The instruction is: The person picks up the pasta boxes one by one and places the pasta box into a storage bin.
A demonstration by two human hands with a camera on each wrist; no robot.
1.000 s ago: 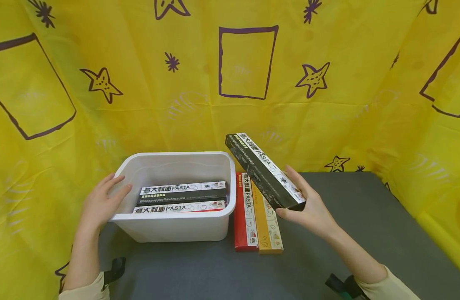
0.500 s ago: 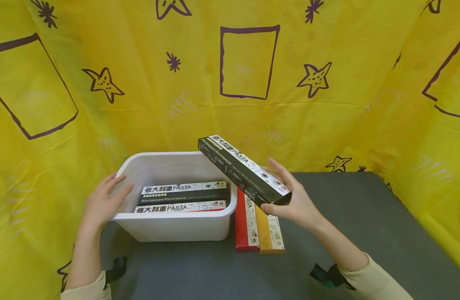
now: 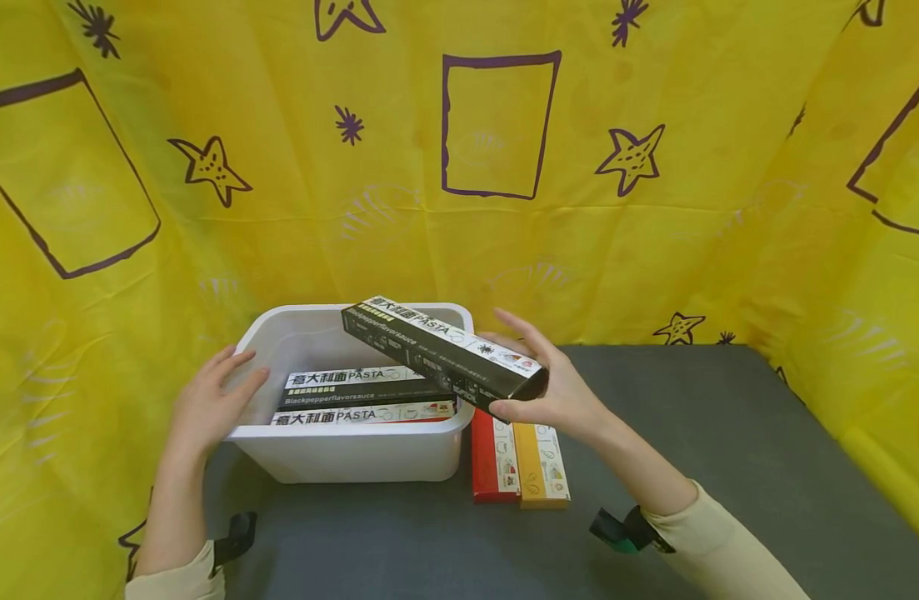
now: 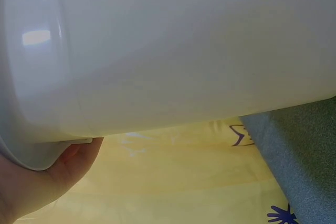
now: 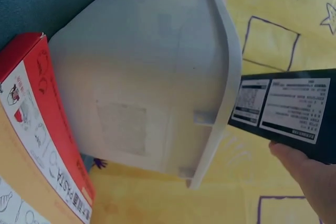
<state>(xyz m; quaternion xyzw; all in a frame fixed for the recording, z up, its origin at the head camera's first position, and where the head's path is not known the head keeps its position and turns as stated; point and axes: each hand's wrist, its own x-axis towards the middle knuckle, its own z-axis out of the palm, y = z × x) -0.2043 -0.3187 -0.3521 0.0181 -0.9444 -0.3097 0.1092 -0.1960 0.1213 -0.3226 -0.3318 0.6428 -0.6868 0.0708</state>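
Yellow star-print cloth [image 3: 459,208] behind your grey bench [image 3: 729,467]. White tub [image 3: 347,454] on bench, two pasta boxes [image 3: 365,397] lying inside. Your left hand [image 3: 207,404] rests on tub's left rim, fingers relaxed, gripping nothing. Your right hand [image 3: 552,392] grips black pasta box [image 3: 440,354] by its near end; box tilted, far end above tub. Red box [image 3: 492,454] and orange box [image 3: 541,462] lie side by side on bench, just right of tub.

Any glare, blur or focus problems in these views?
Head view: even light, sharp print on the black pasta box. Left wrist view: white bin fills frame, soft, with window glare top left. Right wrist view: dimmer, tilted, red box slightly soft.
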